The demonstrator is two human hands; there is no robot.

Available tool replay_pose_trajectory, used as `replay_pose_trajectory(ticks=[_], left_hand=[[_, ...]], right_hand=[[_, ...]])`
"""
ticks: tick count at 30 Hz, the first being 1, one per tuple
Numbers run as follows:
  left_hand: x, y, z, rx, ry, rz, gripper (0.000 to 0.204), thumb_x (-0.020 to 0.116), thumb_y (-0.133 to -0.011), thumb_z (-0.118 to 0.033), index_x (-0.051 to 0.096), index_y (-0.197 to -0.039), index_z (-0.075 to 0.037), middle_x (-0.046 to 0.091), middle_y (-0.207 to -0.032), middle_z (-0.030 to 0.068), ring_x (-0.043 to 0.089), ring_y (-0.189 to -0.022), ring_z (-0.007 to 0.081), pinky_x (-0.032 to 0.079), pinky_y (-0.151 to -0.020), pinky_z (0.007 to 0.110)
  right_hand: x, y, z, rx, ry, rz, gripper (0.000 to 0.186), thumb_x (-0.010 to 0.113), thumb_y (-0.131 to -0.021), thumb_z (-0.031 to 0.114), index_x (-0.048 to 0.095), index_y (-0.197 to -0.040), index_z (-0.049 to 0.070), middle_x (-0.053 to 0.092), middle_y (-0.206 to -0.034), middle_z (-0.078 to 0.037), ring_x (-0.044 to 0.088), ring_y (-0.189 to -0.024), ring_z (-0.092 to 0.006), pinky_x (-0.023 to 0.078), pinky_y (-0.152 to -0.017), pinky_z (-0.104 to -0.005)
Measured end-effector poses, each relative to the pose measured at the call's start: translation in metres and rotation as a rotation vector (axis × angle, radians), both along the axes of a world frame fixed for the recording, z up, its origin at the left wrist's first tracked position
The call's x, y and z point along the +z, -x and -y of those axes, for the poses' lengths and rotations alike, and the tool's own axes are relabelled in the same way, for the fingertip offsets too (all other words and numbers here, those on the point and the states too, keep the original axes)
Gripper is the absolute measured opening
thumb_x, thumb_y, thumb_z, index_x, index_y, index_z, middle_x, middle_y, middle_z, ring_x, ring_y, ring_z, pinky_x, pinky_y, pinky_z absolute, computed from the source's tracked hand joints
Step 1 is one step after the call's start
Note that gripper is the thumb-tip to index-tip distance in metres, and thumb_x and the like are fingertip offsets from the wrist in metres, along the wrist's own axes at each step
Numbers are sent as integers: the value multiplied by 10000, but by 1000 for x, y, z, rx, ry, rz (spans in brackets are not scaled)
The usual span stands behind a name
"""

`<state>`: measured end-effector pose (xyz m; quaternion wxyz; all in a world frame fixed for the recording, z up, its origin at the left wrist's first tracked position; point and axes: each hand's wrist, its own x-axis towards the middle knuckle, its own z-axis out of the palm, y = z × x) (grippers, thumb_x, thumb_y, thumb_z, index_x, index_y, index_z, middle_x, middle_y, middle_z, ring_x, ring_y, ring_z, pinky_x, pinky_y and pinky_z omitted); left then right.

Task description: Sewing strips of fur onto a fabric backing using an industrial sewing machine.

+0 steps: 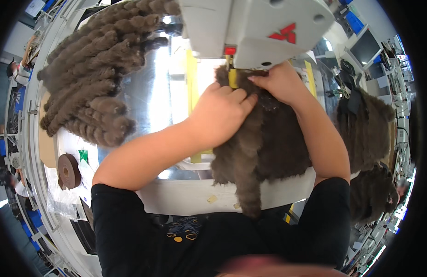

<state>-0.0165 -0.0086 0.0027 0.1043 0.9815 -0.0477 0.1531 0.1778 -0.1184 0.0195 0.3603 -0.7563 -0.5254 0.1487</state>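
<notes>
A dark brown fur panel [285, 143] lies beneath the head of a white sewing machine [259, 37]. Over its left part runs a lighter brown fur strip [247, 171], whose end hangs past the table's near edge. My left hand [221, 111] presses on the fur left of the needle area with curled fingers, closed on the strip. Just right of the presser area, my right hand [283, 82] pinches the fur between thumb and fingers. The needle itself cannot be made out; a yellow part [232, 77] shows at the machine's foot.
Several brown fur strips [98, 69] lie piled on the table at left. A roll of brown tape [68, 171] sits near the left edge. More fur pieces [365, 129] hang at right, below a monitor [365, 48]. People [20, 74] are at far left.
</notes>
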Motion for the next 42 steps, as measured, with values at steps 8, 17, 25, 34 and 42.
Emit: replay_pose_trajectory(ticks=[8, 17, 25, 34, 42], left_hand=[[1, -3, 4, 51, -146, 77, 507, 598, -816, -141, 650, -1306, -19, 674, -1301, 158, 618, -898, 224, 471, -767, 348], [-1, -14, 7, 74, -262, 56, 494, 599, -806, -125, 663, -1279, 5, 705, -1266, 134, 632, -889, 202, 475, -744, 335], [2, -29, 6, 71, -314, 18, 345, 620, -833, -104, 696, -1155, -7, 740, -1195, 121, 677, -858, 212, 517, -724, 342], [-4, -38, 3, 135, -251, 32, 318, 613, -829, -82, 703, -1130, -31, 755, -1165, 125, 700, -859, 242, 568, -739, 345], [-6, -38, 3, 81, -273, 131, 296, 629, -768, -109, 695, -1031, 7, 753, -1087, 167, 689, -828, 224, 553, -672, 338]], right_hand=[[5, -1, -3, -146, 208, 0, 445, 862, -733, 177, 708, -1114, 6, 729, -1049, -154, 698, -915, -310, 555, -830, -403], [-3, -13, -8, -102, 41, 150, 469, 869, -722, 297, 735, -1123, 91, 751, -1000, -149, 698, -980, -374, 548, -853, -444], [-16, -26, -11, -105, 75, 137, 309, 866, -711, 253, 698, -807, 13, 724, -799, -134, 701, -802, -336, 538, -741, -435], [-21, -35, -15, -91, 30, 57, 222, 841, -702, 200, 732, -754, 14, 729, -775, -154, 712, -776, -327, 551, -742, -420], [-24, -39, -19, -130, 123, 68, 211, 821, -703, 206, 746, -777, 24, 723, -765, -171, 713, -774, -328, 557, -733, -423]])
